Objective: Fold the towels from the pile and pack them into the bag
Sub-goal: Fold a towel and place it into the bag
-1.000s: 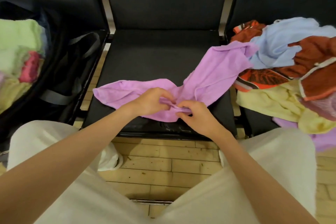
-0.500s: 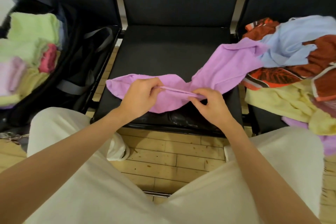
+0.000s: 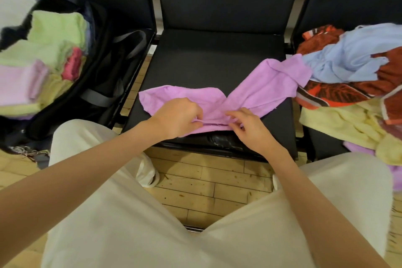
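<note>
- Judged step: finding the near hem of the lilac towel [image 3: 250,93], spread on the black chair seat [image 3: 206,61] at frame centre.
- Left hand [image 3: 178,117] and right hand [image 3: 250,126] each pinch that hem.
- Next: draw the edge straight, freeing the far end from the pile [image 3: 352,85] at right.
- Soft, limp terry; folded towels fill the bag [image 3: 104,54] at left.

Both forearms [image 3: 91,172] are bare, with no sleeves showing; the legs wear loose cream-white trousers [image 3: 134,230], and white shoes [image 3: 150,172].
</note>
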### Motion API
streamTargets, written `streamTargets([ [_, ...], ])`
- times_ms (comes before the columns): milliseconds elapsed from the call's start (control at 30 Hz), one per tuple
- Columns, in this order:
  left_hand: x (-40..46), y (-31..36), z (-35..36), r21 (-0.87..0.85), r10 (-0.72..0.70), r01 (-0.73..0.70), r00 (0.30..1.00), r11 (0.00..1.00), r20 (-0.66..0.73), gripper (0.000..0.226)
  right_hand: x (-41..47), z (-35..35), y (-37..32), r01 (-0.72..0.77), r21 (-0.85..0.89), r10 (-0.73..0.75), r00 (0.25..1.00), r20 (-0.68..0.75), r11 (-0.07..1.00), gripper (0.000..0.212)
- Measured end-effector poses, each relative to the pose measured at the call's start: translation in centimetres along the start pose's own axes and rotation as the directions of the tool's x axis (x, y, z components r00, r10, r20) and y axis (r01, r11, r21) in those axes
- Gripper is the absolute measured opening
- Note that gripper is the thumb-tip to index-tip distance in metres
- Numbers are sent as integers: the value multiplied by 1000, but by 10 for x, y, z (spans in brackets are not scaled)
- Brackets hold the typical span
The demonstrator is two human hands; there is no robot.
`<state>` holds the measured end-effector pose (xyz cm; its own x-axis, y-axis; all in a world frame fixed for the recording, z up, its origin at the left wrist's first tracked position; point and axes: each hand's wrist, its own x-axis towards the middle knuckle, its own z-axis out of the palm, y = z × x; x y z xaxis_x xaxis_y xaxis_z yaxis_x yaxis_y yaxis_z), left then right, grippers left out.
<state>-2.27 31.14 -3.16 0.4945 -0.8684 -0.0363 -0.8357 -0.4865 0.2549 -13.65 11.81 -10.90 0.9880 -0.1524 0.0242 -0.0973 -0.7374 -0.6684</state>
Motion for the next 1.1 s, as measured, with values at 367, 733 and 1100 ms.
streamTargets([
  [367, -22, 16, -19, 123, 125, -89, 938, 988, -324, 16, 12, -3, 9, -89, -65, 79, 986, -145, 994, 20],
  [733, 11, 30, -65, -557, -464, 85, 664, 826, -586, 18, 3, -21, -7, -269, -74, 198, 844, -498, 960, 10],
  [1100, 48, 22, -107, -906, -811, -6, 443, 424, -382, 22, -10, -33, 6, -165, 237, 250, 884, -395, 957, 9],
])
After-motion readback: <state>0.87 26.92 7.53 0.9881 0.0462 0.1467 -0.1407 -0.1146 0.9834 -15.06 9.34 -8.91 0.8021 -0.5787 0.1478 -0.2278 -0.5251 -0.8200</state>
